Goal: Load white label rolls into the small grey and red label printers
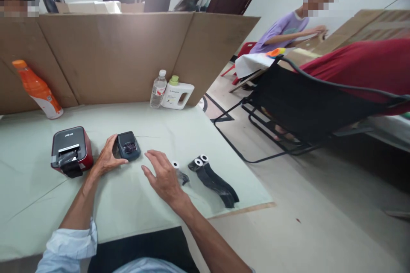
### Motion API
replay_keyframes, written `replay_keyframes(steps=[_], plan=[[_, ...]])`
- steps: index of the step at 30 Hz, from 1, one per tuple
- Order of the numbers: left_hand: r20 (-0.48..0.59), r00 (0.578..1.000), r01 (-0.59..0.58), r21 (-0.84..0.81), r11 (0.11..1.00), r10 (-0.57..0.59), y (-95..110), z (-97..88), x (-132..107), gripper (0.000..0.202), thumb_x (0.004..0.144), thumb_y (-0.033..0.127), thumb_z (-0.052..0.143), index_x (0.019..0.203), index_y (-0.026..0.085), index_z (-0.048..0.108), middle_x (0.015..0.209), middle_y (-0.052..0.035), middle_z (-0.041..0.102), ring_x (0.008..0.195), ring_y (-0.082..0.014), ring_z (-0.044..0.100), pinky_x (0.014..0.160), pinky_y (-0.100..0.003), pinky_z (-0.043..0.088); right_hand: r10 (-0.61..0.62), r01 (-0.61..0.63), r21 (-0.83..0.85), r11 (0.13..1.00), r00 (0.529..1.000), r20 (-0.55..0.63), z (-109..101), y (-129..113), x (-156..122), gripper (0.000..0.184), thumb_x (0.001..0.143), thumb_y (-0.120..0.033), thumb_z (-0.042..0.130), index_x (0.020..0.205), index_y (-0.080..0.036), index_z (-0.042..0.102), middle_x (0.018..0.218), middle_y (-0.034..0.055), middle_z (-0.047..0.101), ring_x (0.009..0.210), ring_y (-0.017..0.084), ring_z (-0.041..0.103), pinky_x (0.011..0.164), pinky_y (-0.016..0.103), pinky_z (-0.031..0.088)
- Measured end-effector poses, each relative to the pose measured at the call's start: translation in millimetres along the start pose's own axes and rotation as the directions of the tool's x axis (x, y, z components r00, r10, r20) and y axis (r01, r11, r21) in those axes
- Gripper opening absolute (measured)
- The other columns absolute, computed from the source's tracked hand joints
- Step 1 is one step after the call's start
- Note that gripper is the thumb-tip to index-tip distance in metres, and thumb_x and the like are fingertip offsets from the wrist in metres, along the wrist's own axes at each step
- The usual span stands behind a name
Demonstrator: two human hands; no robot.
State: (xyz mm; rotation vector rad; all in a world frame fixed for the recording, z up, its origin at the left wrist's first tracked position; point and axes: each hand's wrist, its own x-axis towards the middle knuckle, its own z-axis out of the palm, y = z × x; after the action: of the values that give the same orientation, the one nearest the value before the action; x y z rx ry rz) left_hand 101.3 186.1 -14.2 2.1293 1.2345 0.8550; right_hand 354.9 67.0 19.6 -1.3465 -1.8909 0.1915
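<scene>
On the pale green tabletop, my left hand is curled round the left side of a small dark blue-grey boxy device. Its thumb lies along the near edge, its fingers behind. To the right of that device, my right hand hovers with fingers apart, holding nothing. Partly hidden behind this hand is a small roll with a white core and a dark tail. Farther right, two more white-cored rolls trail long black strips. Left of my left hand stands a black and red label printer, a black strip hanging from its front.
A cardboard partition closes off the table's far side. Before it stand an orange bottle, a clear water bottle and a white jug. A black folding chair is at right; a person in purple works beyond.
</scene>
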Motion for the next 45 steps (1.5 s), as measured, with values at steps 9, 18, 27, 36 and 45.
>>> replay_keyframes(steps=[9, 18, 27, 36, 45], plan=[[-0.006, 1.000, 0.009, -0.017, 1.000, -0.009, 0, -1.8, -4, 0.115, 0.065, 0.049, 0.094, 0.160, 0.020, 0.036, 0.164, -0.0200, 0.042, 0.149, -0.0406, 0.045, 0.126, -0.058, 0.036, 0.039, -0.042, 0.044, 0.998, 0.997, 0.071, 33, 9, 0, 0.048, 0.103, -0.028, 0.055, 0.150, -0.023, 0.052, 0.141, 0.0182, 0.060, 0.135, 0.035, 0.055, 0.113, 0.060, 0.050], [-0.010, 1.000, 0.017, -0.042, 0.999, -0.018, -6, -3.5, -3, 0.109, 0.067, 0.048, 0.092, 0.159, 0.018, 0.040, 0.163, -0.0208, 0.045, 0.150, -0.0408, 0.045, 0.126, -0.059, 0.035, 0.157, -0.175, 0.154, 0.973, 0.980, 0.124, 88, 34, 13, 0.085, 0.099, -0.047, 0.063, 0.168, -0.020, 0.021, 0.160, 0.0222, 0.045, 0.149, 0.037, 0.044, 0.120, 0.059, 0.043], [0.009, 0.999, 0.032, -0.208, 0.978, -0.031, -3, -3.2, -2, 0.106, 0.071, 0.051, 0.089, 0.160, 0.016, 0.042, 0.164, -0.0204, 0.046, 0.151, -0.0395, 0.045, 0.127, -0.057, 0.035, 0.121, -0.112, 0.201, 0.973, 0.992, -0.034, 106, 39, 21, 0.079, 0.094, -0.037, 0.071, 0.162, -0.019, 0.035, 0.146, 0.0196, 0.057, 0.137, 0.035, 0.054, 0.117, 0.056, 0.047], [0.021, 0.994, 0.106, -0.211, 0.972, -0.104, 0, -4.9, -4, 0.099, 0.073, 0.055, 0.086, 0.156, 0.015, 0.049, 0.154, -0.0200, 0.058, 0.139, -0.0401, 0.058, 0.121, -0.059, 0.044, 0.166, -0.150, 0.243, 0.958, 0.985, -0.045, 108, 39, 20, 0.075, 0.094, -0.039, 0.071, 0.159, -0.019, 0.039, 0.144, 0.0180, 0.057, 0.136, 0.034, 0.054, 0.116, 0.054, 0.047], [0.007, 1.000, 0.022, -0.055, 0.998, -0.022, 4, -8.8, -6, 0.069, 0.082, 0.055, 0.080, 0.139, 0.019, 0.066, 0.142, -0.0166, 0.066, 0.132, -0.0374, 0.062, 0.117, -0.057, 0.047, 0.146, -0.125, 0.241, 0.962, 0.987, -0.070, 110, 41, 19, 0.072, 0.095, -0.041, 0.071, 0.157, -0.017, 0.042, 0.144, 0.0195, 0.057, 0.136, 0.033, 0.054, 0.115, 0.051, 0.049]])
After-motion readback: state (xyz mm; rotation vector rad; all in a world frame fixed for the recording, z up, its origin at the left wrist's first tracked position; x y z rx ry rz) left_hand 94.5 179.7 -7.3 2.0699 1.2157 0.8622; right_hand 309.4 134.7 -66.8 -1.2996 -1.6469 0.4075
